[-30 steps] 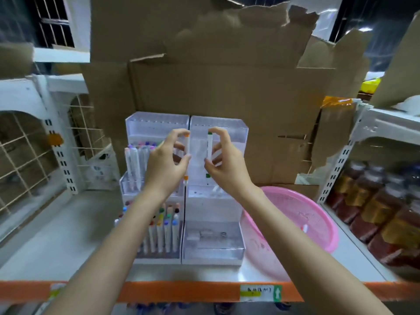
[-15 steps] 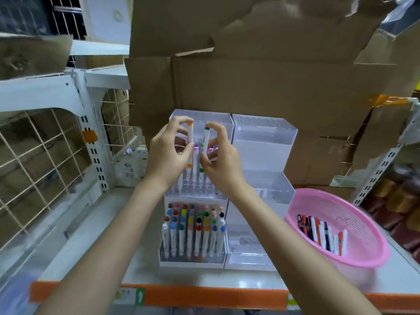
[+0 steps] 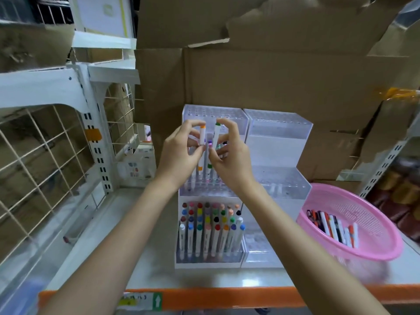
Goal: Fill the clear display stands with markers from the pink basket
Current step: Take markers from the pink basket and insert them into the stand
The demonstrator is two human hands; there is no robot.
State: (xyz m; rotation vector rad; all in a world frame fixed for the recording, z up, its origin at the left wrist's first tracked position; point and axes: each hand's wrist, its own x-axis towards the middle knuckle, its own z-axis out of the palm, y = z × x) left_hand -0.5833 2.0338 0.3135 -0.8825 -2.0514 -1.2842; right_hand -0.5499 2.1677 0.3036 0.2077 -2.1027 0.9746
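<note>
Along the near edge of the shelf ran an orange strip bearing a small label with a green arrow. Both bare forearms reached forward over it. Just beyond, on the pale shelf surface, stood two clear tiered display stands side by side and touching. The left stand had its lowest front tier packed with upright white markers, their caps showing many colours. The front tier of the right stand held none that could be made out.

To the right of the stands, close beside them, sat the pink basket, tilted a little toward the camera, with a loose row of markers lying in its bottom.

Further in, both hands were raised over the middle tier of the left stand, where a few markers already stood. The left hand pinched an orange-capped marker between thumb and fingers, holding it upright with its lower end down among the others. The right hand pinched a green-capped marker the same way, leaning slightly, just beside the orange one. The thumbs nearly met between the two barrels. Whether either marker's tip sat in a hole could not be told.

Above the hands, the top tier of the left stand showed rows of holes. Behind everything rose a wall of brown cardboard. A white wire grid closed the left side, and brown jars were blurred at the far right.
</note>
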